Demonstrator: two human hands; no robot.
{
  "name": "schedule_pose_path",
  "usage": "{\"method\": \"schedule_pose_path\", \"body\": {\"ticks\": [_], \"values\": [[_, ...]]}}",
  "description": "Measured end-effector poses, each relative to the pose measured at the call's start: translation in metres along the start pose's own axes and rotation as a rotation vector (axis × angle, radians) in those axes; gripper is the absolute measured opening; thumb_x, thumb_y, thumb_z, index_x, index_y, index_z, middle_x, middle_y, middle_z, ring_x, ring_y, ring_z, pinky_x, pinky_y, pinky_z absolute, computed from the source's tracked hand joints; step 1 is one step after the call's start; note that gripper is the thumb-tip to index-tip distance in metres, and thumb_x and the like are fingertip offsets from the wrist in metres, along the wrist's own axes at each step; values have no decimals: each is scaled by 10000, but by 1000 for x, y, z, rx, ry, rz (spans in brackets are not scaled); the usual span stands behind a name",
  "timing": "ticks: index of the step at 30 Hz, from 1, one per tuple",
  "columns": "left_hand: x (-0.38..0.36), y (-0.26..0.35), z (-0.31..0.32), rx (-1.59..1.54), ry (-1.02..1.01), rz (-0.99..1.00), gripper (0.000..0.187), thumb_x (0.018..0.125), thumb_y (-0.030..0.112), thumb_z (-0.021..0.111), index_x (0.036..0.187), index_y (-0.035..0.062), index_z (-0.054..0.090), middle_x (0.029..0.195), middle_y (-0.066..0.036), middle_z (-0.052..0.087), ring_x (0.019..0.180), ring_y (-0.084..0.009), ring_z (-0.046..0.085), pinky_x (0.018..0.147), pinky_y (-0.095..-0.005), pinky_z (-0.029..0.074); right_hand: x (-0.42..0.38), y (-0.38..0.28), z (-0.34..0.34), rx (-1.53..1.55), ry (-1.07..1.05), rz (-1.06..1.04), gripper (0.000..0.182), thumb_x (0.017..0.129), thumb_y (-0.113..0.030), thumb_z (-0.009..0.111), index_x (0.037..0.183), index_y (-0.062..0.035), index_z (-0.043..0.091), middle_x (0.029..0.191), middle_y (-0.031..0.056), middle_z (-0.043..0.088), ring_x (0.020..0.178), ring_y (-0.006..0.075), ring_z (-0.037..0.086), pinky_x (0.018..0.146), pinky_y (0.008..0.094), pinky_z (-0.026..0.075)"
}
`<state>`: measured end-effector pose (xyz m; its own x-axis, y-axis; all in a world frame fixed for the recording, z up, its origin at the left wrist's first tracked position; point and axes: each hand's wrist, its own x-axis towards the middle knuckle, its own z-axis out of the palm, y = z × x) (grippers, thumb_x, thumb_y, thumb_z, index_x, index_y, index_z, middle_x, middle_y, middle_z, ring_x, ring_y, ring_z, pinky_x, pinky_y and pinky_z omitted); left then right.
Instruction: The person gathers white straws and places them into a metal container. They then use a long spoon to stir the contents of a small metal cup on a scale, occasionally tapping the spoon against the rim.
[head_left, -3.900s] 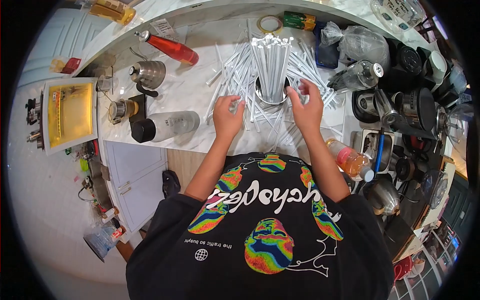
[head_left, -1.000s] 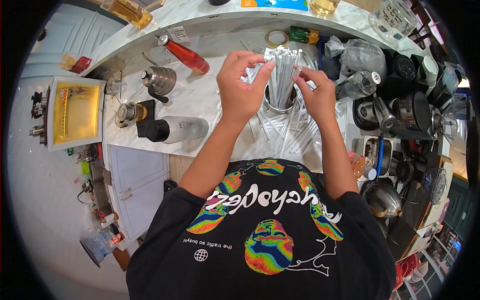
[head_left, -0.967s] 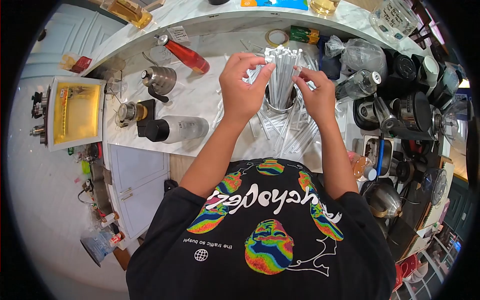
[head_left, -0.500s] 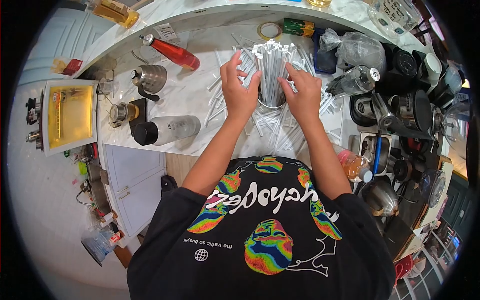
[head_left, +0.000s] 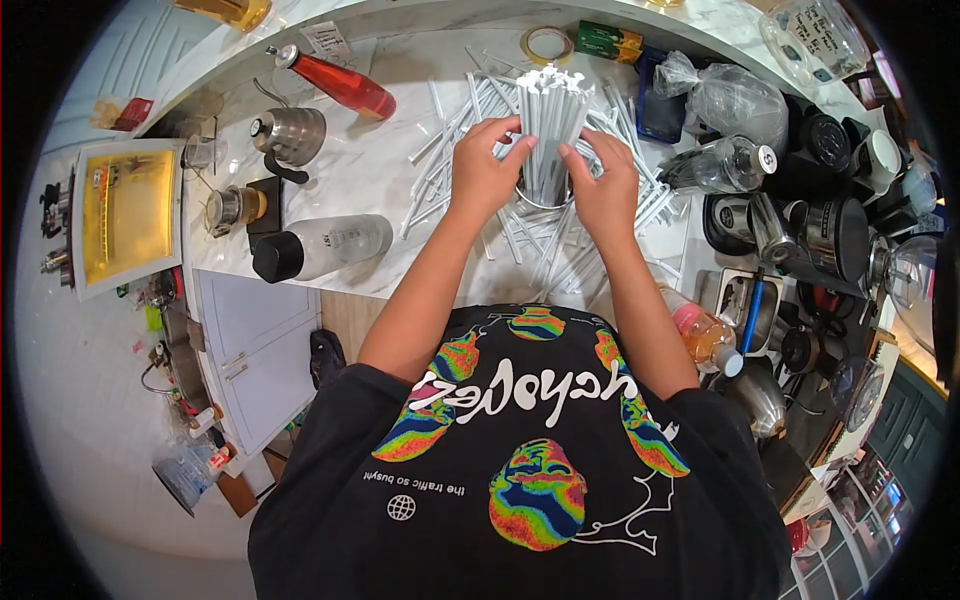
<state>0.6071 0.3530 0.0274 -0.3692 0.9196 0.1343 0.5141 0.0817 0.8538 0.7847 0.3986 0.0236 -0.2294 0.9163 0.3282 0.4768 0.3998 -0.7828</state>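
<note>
A thick bundle of white wrapped straws (head_left: 548,130) stands upright in a metal cup (head_left: 543,196), whose rim shows below it. My left hand (head_left: 487,168) touches the left side of the bundle, thumb and fingers curved around it. From the right, my right hand (head_left: 606,182) presses on the bundle in the same way, its thumb along the straws. Many loose straws (head_left: 436,172) lie scattered on the marble counter around the cup, on both sides and towards my body.
Left are a red bottle (head_left: 345,85), a kettle (head_left: 290,135) and a clear bottle with black lid (head_left: 325,248). Behind are a tape roll (head_left: 547,44) and green box (head_left: 608,42). Right are a bagged item (head_left: 735,98), a clear bottle (head_left: 715,166) and a drink bottle (head_left: 702,330).
Both hands have closed in around the straw bundle from a looser, more spread pose. The straw tops look more gathered, and the camera view has shifted slightly.
</note>
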Motion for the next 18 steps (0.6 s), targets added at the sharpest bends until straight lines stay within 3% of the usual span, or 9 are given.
{"method": "schedule_pose_path", "body": {"ticks": [3, 9, 12, 15, 18], "values": [[4, -3, 5, -79, 17, -40, 304, 889, 171, 821, 1149, 19, 777, 967, -98, 750, 845, -182, 684, 736, -319, 521, 1, -2, 4, 80, 34, 48, 290, 879, -149, 812, 1119, 10, 784, 1091, 185, 768, 1093, 358, 679, 986, 436, 515], [7, -7, 6, -59, -8, -14, 338, 896, 177, 818, 1195, 28, 766, 979, -94, 745, 842, -177, 681, 758, -322, 534, 3, 2, 4, 35, 12, 156, 357, 890, -184, 826, 1175, 22, 767, 1115, 201, 771, 1069, 322, 721, 973, 385, 534], [-1, -2, 3, -86, 76, 21, 365, 888, 162, 814, 1219, 22, 753, 1055, -129, 743, 836, -232, 694, 790, -348, 564, 0, 3, 3, 42, 26, 158, 434, 892, -190, 826, 1260, 16, 729, 1142, 201, 765, 1074, 306, 723, 974, 385, 531], [-22, -2, -14, -48, 95, 18, 379, 904, 154, 797, 1263, 53, 735, 1099, -118, 721, 853, -227, 677, 800, -344, 556, -13, 7, -4, 63, 92, 109, 475, 899, -167, 804, 1337, -29, 683, 1146, 148, 746, 1079, 326, 689, 967, 413, 525], [-59, -28, -27, 14, 110, -16, 354, 909, 136, 781, 1256, 76, 739, 1103, -120, 712, 862, -240, 676, 800, -356, 551, -37, 13, -18, 84, 105, 131, 444, 908, -136, 791, 1325, -32, 675, 1108, 135, 724, 1061, 317, 678, 951, 408, 524]]}}
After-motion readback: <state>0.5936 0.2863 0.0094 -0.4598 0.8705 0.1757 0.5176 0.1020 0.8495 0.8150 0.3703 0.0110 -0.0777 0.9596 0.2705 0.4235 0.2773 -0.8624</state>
